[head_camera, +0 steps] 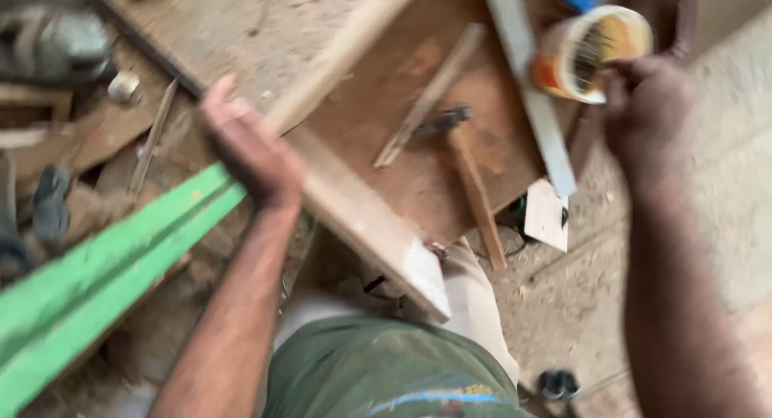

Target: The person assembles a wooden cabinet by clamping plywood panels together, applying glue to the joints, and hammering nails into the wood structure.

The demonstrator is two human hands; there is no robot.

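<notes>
- The left hand (pixel 249 149) has its grip closed around a long wood strip (pixel 346 52), green (pixel 104 265) at its near end, slanting across the tabletop (pixel 265 32).
- The right hand (pixel 647 108) grasps an open can (pixel 591 52) at the tabletop's far right.
- A hammer (pixel 466 165) lies between the hands, beside a grey bar (pixel 531 88).

left hand (pixel 253 149) gripping, right hand (pixel 647 104) raised — closed

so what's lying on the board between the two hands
In the head view, between the left hand on the long strip and the right hand lie a thin wood slat and a hammer.
</notes>
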